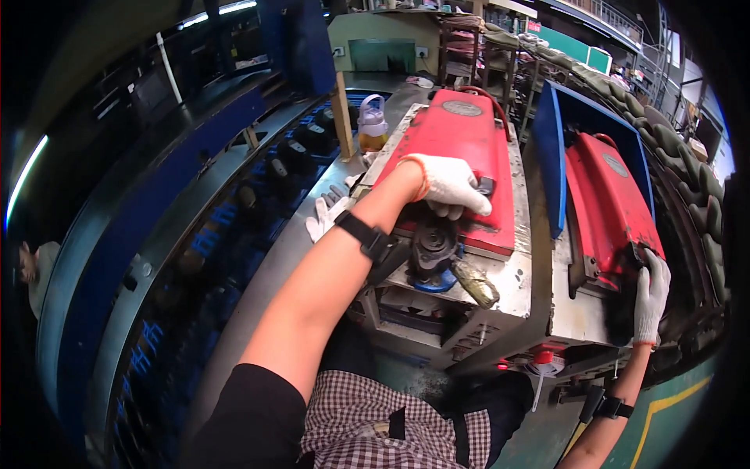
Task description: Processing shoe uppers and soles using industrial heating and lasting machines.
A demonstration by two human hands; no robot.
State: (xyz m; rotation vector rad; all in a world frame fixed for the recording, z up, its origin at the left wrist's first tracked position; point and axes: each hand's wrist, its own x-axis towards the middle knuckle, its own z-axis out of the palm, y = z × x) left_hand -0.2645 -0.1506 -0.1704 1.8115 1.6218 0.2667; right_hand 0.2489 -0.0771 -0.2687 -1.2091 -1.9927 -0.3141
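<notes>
My left hand (451, 186), in a white glove, is at the front end of a red machine cover (437, 137). Its fingers are curled beside a black catch (485, 186); what lies within them is hidden. Below that hand sits a dark round metal fixture (434, 244) on a blue base. A worn, rag-like piece (475, 283) lies next to the fixture. At the right, my right hand (651, 301), also gloved, reaches up to the front corner of a second red cover (609, 199). Its fingers are stretched out against the dark end there.
Loose gloves (326, 215) and a drink bottle (373, 123) stand along the left bench. A blue guard (551, 156) surrounds the second cover. Below is a red button (543, 357). Blue racking with dark parts (273, 168) runs at left; a person (39, 273) is beyond.
</notes>
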